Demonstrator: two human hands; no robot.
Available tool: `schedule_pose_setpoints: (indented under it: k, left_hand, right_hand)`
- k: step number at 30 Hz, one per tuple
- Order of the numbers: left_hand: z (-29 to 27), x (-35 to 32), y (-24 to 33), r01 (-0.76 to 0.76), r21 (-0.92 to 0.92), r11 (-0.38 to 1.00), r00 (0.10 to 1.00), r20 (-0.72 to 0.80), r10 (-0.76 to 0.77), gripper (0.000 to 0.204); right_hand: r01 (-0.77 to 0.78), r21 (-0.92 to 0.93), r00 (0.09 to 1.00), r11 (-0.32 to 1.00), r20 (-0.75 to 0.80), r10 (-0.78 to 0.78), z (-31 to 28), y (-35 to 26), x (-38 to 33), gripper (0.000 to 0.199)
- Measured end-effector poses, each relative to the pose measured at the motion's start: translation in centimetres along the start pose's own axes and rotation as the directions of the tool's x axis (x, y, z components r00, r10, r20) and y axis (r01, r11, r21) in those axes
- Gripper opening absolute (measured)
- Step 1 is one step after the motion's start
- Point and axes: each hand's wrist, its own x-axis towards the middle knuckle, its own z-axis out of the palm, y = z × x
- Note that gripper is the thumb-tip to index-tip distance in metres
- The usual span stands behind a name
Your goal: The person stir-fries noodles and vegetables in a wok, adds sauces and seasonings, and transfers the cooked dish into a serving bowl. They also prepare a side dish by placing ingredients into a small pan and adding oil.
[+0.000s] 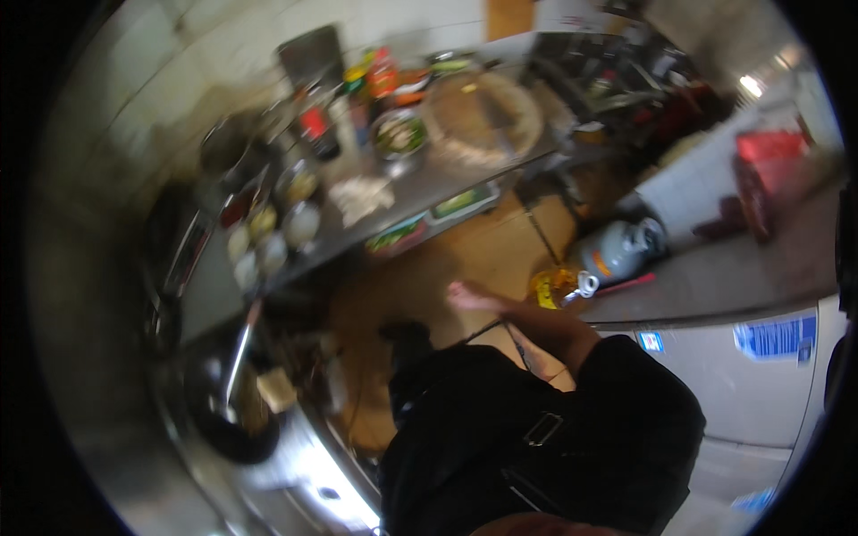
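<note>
My right hand [472, 297] reaches out from a black short sleeve over the tan floor, in front of the steel counter. It is blurred; its fingers seem drawn together, and I make out nothing held in it. The bottle of yellow oil [556, 288] to its right is the nearest thing, apart from the hand. My left hand is not in view. At the lower left a wok [234, 438] sits on the stove, with a long-handled ladle [239, 362] leaning in it. Beside the wok is a pale yellow block [277, 390], its kind unclear.
On the steel counter [349, 234] stand a round chopping board [451, 121] with a cleaver [494, 112], a bowl of greens [399, 134], sauce bottles [382, 76] and several small containers. A blue-grey gas cylinder [621, 250] is to the right, above a white appliance [715, 384].
</note>
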Motion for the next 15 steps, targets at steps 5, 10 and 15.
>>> schedule_pose_setpoints:
  k: [5,10,15]
  left_hand:
    - [5.1,7.1,6.3,0.062,0.058,0.996,0.993,0.097,-0.068,0.022]
    - [6.2,11.5,9.1,0.142,0.059,0.988,0.983,0.113,-0.147,0.024]
    - [4.5,11.2,10.6,0.134,-0.046,0.990,0.989,0.073,-0.130,0.025]
  right_hand:
    - [-0.042,-0.015,0.986,0.999,0.163,0.043,-3.9,-10.0,3.8,0.026]
    - [0.285,0.119,0.943,0.951,0.145,-0.301,-7.6,-22.5,9.8,0.036]
    - [0.347,0.153,0.916,0.925,0.157,-0.369,-10.9,-37.4,13.5,0.043]
